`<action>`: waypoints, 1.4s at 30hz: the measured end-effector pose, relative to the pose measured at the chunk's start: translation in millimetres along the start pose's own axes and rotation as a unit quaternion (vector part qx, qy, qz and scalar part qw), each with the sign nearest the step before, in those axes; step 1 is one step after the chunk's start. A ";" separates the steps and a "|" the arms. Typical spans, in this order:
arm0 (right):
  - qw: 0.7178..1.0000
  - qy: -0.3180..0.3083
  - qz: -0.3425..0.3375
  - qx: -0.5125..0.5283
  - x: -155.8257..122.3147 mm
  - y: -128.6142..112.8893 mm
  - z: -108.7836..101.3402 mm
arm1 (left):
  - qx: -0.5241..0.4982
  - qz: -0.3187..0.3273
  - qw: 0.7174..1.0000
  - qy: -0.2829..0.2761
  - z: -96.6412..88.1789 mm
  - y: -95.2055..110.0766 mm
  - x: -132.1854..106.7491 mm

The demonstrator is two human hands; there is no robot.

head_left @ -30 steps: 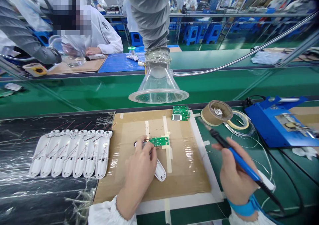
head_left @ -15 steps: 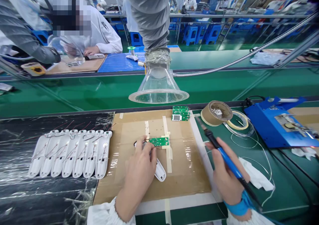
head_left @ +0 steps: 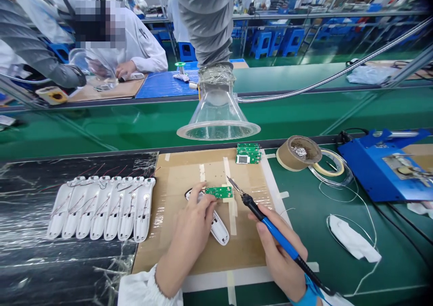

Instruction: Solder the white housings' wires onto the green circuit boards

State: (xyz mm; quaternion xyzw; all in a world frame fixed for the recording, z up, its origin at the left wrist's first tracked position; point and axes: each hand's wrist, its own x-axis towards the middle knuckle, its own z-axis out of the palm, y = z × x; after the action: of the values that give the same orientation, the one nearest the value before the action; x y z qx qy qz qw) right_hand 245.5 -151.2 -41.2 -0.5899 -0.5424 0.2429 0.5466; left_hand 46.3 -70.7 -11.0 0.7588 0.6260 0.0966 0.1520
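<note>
My right hand (head_left: 284,256) is closed round the blue handle of a soldering iron (head_left: 270,224). The iron's metal tip points up and left, just right of a green circuit board (head_left: 219,192) and apart from it. With bent fingers, my left hand (head_left: 189,229) grips the board's left end, though the fingertips are partly hidden. Beneath that hand lies a white plastic casing (head_left: 219,230), tilted, its middle covered by my fingers. Both lie on a taped cardboard sheet (head_left: 246,243).
Several white casings (head_left: 111,215) with thin wires stand in a row at left. More circuit boards (head_left: 248,153) lie at the sheet's back edge. A clear fume hood (head_left: 219,121) hangs overhead. At right are a tape roll (head_left: 294,155), wire coils, a tissue (head_left: 353,238) and a blue device (head_left: 382,161).
My right hand has moved left with the soldering iron, bringing its tip from beyond the sheet's right edge to near the circuit board. My left hand keeps its place on the board.
</note>
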 end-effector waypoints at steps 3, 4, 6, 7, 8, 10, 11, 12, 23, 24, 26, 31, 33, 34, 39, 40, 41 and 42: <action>1.000 0.006 0.015 0.001 -1.2 -2.4 1.9 | -0.029 0.005 0.999 0.029 4.1 -1.1 0.9; 1.000 0.006 0.018 0.002 -1.3 -3.9 2.3 | -0.041 0.009 0.998 0.041 5.7 -1.4 1.1; 1.000 0.006 0.024 0.003 -1.5 -7.0 2.3 | -0.055 0.014 0.997 0.060 8.5 -1.4 1.6; 1.000 0.006 0.029 0.003 -2.0 -8.4 1.8 | -0.056 0.015 0.996 0.066 9.7 -1.2 1.8; 0.999 0.005 0.036 0.002 -2.7 -9.7 1.1 | -0.055 0.014 0.996 0.071 10.8 -0.9 1.9; 0.999 0.005 0.052 0.002 -5.3 -11.5 -0.7 | -0.045 0.008 0.996 0.076 12.3 0.0 1.9; 0.998 0.005 0.063 0.003 -7.2 -12.1 -1.6 | -0.036 0.004 0.996 0.076 12.9 0.6 1.8; 0.997 0.004 0.076 0.004 -9.2 -12.4 -2.3 | -0.027 0.000 0.997 0.076 13.5 1.1 1.6; 0.993 -0.012 0.114 -0.002 -12.6 -16.1 -1.6 | 0.014 -0.004 0.995 0.096 19.5 3.3 2.5; 0.994 -0.012 0.110 -0.003 -11.7 -16.7 -1.6 | 0.016 -0.006 0.995 0.096 19.4 3.7 2.4; 0.994 -0.013 0.106 -0.006 -10.8 -17.5 -1.7 | 0.020 -0.011 0.996 0.092 19.2 4.6 2.3; 0.993 -0.006 0.120 -0.010 -13.3 -16.0 -1.4 | 0.021 -0.027 0.996 0.077 18.4 6.5 3.2; 0.992 -0.004 0.124 -0.009 -14.3 -15.3 -1.6 | 0.020 -0.031 0.997 0.072 18.1 6.7 3.8; 0.992 -0.007 0.124 -0.009 -14.5 -15.1 -1.8 | 0.020 -0.033 0.997 0.069 18.0 6.7 4.1; 0.992 -0.022 0.123 -0.009 -14.1 -14.2 -2.6 | 0.033 -0.032 0.997 0.068 17.9 6.1 3.7; 0.992 -0.020 0.124 -0.007 -14.5 -13.6 -2.6 | 0.036 -0.030 0.997 0.069 18.1 5.8 3.4; 0.992 -0.019 0.126 -0.005 -15.0 -12.7 -2.6 | 0.037 -0.028 0.996 0.070 18.2 5.5 3.2; 0.992 -0.018 0.127 -0.002 -15.7 -11.8 -2.7 | 0.037 -0.026 0.996 0.072 18.4 5.2 3.1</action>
State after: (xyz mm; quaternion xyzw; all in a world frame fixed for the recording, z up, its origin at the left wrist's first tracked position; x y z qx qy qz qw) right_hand 238.8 -168.6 -34.5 -0.6508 -0.4732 0.3201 0.5001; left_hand 57.9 -70.6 -26.6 0.7385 0.6578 0.1241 0.0807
